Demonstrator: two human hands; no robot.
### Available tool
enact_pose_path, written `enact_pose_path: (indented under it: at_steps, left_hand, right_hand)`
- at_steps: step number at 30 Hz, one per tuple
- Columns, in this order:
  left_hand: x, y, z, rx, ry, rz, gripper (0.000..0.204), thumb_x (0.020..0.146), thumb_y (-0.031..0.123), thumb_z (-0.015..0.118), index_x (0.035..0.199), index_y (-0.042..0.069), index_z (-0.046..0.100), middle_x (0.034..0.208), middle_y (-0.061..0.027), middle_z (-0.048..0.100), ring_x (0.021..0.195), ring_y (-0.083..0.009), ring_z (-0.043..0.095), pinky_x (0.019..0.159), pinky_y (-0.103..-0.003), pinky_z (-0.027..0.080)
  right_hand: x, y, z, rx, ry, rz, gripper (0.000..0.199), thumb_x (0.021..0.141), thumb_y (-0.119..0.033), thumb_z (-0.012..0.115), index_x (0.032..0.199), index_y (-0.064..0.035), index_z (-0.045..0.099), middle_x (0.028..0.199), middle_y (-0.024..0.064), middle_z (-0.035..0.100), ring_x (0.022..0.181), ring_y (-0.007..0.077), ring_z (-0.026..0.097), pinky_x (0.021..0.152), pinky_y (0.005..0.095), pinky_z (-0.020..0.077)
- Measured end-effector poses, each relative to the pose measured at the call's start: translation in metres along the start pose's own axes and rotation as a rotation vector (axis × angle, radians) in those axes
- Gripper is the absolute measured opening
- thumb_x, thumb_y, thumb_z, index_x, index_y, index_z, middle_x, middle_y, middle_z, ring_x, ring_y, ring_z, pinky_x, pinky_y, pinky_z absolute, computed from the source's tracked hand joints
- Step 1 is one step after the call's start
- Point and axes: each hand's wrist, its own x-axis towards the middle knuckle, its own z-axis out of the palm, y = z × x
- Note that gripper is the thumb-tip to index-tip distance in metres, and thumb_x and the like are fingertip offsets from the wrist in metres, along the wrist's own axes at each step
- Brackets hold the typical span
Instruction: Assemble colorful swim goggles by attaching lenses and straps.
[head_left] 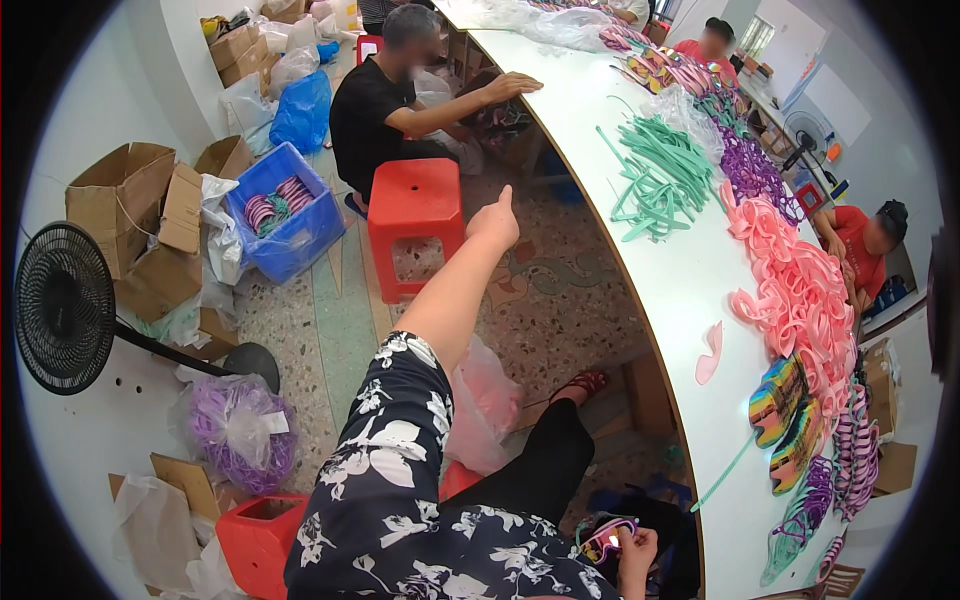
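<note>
long white-topped table (660,290) | speckled terrazzo floor (270,318) with pale green inlay (340,300), along table's left edge | square red plastic stool (415,180) near that edge | plain white wall (110,100) at left | black round pedestal fan (65,305) beside it | bright window (757,37) beyond table's right edge | even light

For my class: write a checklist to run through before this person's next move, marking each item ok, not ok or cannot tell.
1. Goggles gripped: ok, held in the right hand.
2. Goggles' strap fully attached: cannot tell, too small and partly covered.
3. Left hand free: cannot tell, palm hidden; one digit is extended.
4. Left hand apart from the table: ok.
5. Green straps neatly aligned: not ok, a loose tangle.
6. Pink pieces on the table: ok, heaped.
</note>
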Motion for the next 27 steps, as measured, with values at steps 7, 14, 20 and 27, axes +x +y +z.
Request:
enact_pose_path:
  at_steps: [7,14,20,27]
  left_hand:
    - [-0.001,-0.002,-0.007,0.016,0.005,-0.001,0.075,0.088,0.009,0.051,0.157,0.021,0.024,0.122,-0.0217,0.065,0.112,-0.0357,0.065,0.093,-0.047,0.051]
    - [-0.008,0.001,-0.015,0.039,-0.013,-0.011,0.075,0.09,0.009,0.05,0.158,0.022,0.022,0.123,-0.0205,0.065,0.113,-0.034,0.065,0.093,-0.046,0.053]
    - [-0.011,-0.001,-0.013,0.063,-0.02,-0.014,0.074,0.09,0.009,0.05,0.158,0.022,0.022,0.122,-0.0201,0.066,0.112,-0.0338,0.066,0.092,-0.046,0.053]
    - [-0.013,-0.004,-0.007,0.064,-0.039,-0.023,0.074,0.091,0.01,0.051,0.158,0.022,0.022,0.123,-0.0188,0.066,0.112,-0.0322,0.066,0.091,-0.045,0.054]
  right_hand:
    - [-0.002,-0.004,0.002,0.0,0.001,0.001,0.024,0.087,-0.011,0.076,0.091,-0.005,0.053,0.067,-0.0022,0.054,0.05,0.0038,0.047,0.042,0.0186,0.0365]
    - [-0.001,0.001,-0.001,0.002,0.008,-0.018,0.023,0.086,-0.01,0.076,0.092,-0.0046,0.054,0.067,-0.0017,0.055,0.05,0.0037,0.046,0.042,0.0187,0.0361]
    - [0.0,0.003,-0.001,0.002,0.003,-0.03,0.023,0.086,-0.011,0.076,0.091,-0.0047,0.055,0.067,-0.0016,0.055,0.05,0.0038,0.047,0.042,0.0186,0.0363]
    - [-0.003,-0.007,0.002,-0.023,0.006,-0.008,0.023,0.086,-0.012,0.076,0.092,-0.005,0.054,0.067,-0.0021,0.054,0.05,0.0038,0.047,0.042,0.0183,0.0364]
